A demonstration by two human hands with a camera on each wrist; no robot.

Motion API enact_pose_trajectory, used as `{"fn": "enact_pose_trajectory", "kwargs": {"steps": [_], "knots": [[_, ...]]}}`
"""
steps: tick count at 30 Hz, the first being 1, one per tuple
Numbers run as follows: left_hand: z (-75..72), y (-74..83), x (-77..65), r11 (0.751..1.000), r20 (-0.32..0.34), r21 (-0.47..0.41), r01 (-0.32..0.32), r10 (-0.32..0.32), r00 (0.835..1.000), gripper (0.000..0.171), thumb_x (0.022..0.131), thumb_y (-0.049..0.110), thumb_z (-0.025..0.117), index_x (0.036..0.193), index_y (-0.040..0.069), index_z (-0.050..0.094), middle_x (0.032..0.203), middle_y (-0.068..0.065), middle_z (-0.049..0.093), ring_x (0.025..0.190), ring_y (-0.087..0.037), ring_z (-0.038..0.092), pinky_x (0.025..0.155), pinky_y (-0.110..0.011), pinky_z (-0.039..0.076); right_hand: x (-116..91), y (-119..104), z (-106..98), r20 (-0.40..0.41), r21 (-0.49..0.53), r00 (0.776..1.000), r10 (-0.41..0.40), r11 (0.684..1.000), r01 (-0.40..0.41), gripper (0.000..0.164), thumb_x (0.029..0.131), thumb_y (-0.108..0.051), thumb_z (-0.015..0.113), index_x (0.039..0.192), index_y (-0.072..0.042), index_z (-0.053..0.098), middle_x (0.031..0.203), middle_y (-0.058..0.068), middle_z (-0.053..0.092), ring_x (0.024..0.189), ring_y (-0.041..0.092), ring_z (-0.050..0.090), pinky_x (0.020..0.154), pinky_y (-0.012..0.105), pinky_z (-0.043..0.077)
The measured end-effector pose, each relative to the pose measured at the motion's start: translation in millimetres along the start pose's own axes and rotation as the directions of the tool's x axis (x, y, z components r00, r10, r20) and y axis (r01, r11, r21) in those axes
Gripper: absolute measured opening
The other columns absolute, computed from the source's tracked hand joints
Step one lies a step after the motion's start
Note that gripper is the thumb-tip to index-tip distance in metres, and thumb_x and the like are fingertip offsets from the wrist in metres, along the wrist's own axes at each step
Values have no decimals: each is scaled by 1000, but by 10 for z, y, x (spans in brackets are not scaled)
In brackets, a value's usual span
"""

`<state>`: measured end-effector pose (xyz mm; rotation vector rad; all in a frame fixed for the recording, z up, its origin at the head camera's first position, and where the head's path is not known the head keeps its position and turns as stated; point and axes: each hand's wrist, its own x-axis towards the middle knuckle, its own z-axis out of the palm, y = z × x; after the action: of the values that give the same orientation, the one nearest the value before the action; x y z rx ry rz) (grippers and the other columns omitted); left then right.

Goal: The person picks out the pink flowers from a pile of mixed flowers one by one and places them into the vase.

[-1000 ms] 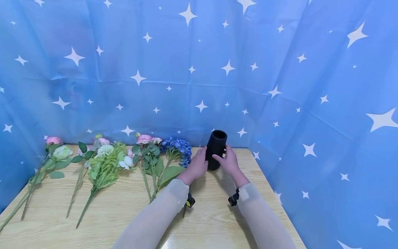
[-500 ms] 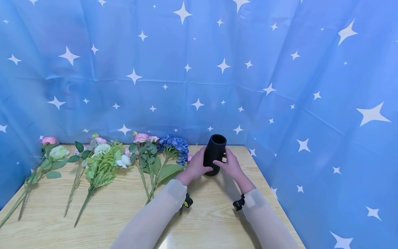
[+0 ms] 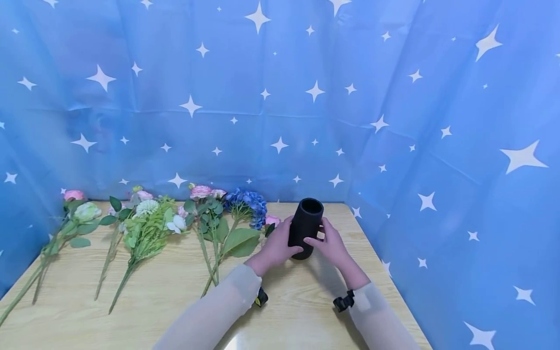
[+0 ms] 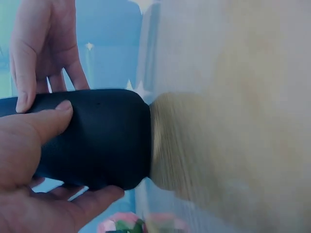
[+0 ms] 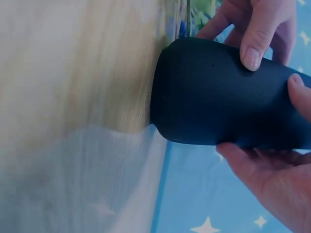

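Note:
A matte black vase (image 3: 305, 229) stands at the right part of the table, its round mouth facing up. My left hand (image 3: 275, 247) grips its left side, thumb across the front near the base. From the other side my right hand (image 3: 333, 247) holds it, its thumb also on the front. In the left wrist view, the base of the vase (image 4: 109, 141) is right at the wood surface and the left fingers curl under its side. The right wrist view shows the vase (image 5: 204, 97) between both hands, its mouth out of frame.
Artificial flowers lie along the left and middle of the wooden table (image 3: 166, 311): a pink and white bunch (image 3: 87, 214), green foliage (image 3: 148, 238) and a blue hydrangea (image 3: 249, 204). A pink flower (image 3: 272, 220) lies beside my left hand. A blue starred curtain (image 3: 236, 97) hangs behind.
Both hands have brought the vase nearer to me across the table, keeping their grip. More of the pink flower beside the left hand shows now. The other flowers have stayed where they lay.

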<state>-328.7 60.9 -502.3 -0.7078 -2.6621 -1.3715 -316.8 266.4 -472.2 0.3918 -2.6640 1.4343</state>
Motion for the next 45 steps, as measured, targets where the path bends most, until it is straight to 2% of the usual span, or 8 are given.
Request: {"fn": "enact_pose_trajectory", "kwargs": {"steps": [5,15,26,30,34,39,41,45], "knots": [[42,108,-140,999,-10,18,-34,34,999,95,91,22,87,166,9,29,154,-16,55,135,-33,61,112,-52,52,-213,-78,-27,-14,-8,1000,-25,1000,25,69,97,-14,79,155,-2,43,153,26,52,136,51,57,101,57,60],[-62,165,-471,995,24,46,-85,84,996,94,90,21,87,164,5,30,152,-20,55,136,-35,59,112,-54,52,-523,-261,97,-10,-1,1000,-7,1000,7,72,94,-14,82,155,-6,44,152,21,54,135,45,59,100,52,62],[-83,133,-581,998,9,45,-42,41,999,96,92,25,86,166,8,27,155,-19,52,138,-36,58,113,-55,51,-490,-250,128,18,36,1000,12,999,-13,74,92,-14,85,155,-11,46,152,19,56,136,43,60,102,51,61],[-102,126,-590,1000,10,3,-6,6,1000,99,90,28,88,166,5,28,157,-21,50,140,-38,57,115,-57,49,-444,-267,90,29,29,1000,-4,1000,4,82,86,-16,90,156,-16,47,152,17,57,138,43,57,108,62,54],[-169,85,-599,1000,18,-20,15,-15,1000,102,89,33,88,167,6,27,163,-22,44,145,-41,52,116,-59,47,-280,-328,89,42,84,995,-87,993,83,95,82,-14,92,162,-16,40,157,18,52,141,45,52,112,70,47],[-308,96,-554,1000,47,9,-8,8,999,103,88,33,88,168,11,27,166,-17,41,149,-38,49,118,-58,47,-42,-270,91,53,290,977,-206,939,183,104,82,-15,91,166,-3,31,150,6,61,133,19,62,112,38,52],[-375,98,-543,999,52,25,-23,22,998,102,87,30,89,167,12,28,165,-16,41,149,-37,48,118,-58,46,-3,-202,115,48,377,970,-239,904,204,96,82,-12,89,161,1,37,141,-6,66,125,7,65,107,24,51],[-572,94,-558,999,19,13,-39,39,999,99,86,24,89,166,12,33,165,-17,41,151,-38,45,120,-58,44,7,-136,201,1,459,964,-265,857,235,75,80,0,86,147,3,54,131,-13,73,118,5,69,103,22,54]]}}
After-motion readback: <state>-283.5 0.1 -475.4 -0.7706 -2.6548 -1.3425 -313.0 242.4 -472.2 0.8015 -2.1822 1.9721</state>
